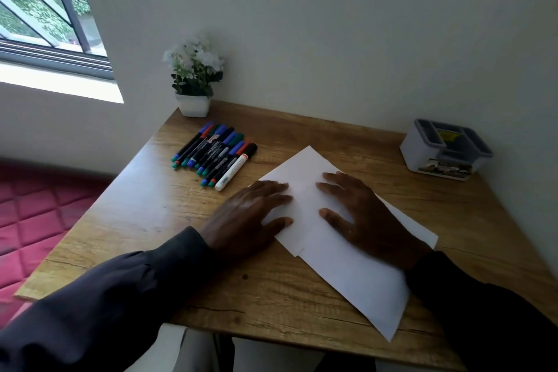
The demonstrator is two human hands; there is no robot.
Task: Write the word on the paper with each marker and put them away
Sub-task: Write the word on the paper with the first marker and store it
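Observation:
White sheets of paper (356, 275) lie slanted across the middle of the wooden table (157, 199); I see no writing on them. My left hand (250, 214) lies flat with straight fingers on the paper's left edge. My right hand (362, 217) lies flat on the paper's upper part, fingers spread. Several markers (216, 154) with blue, green, red and black caps lie side by side at the back left of the table, apart from both hands. One of them has a white barrel (231, 174).
A white pot of white flowers (194, 81) stands at the table's back left corner. A white plastic box with a grey compartment insert (445, 148) sits at the back right by the wall. A red quilted surface (33, 220) lies left of the table, below a window.

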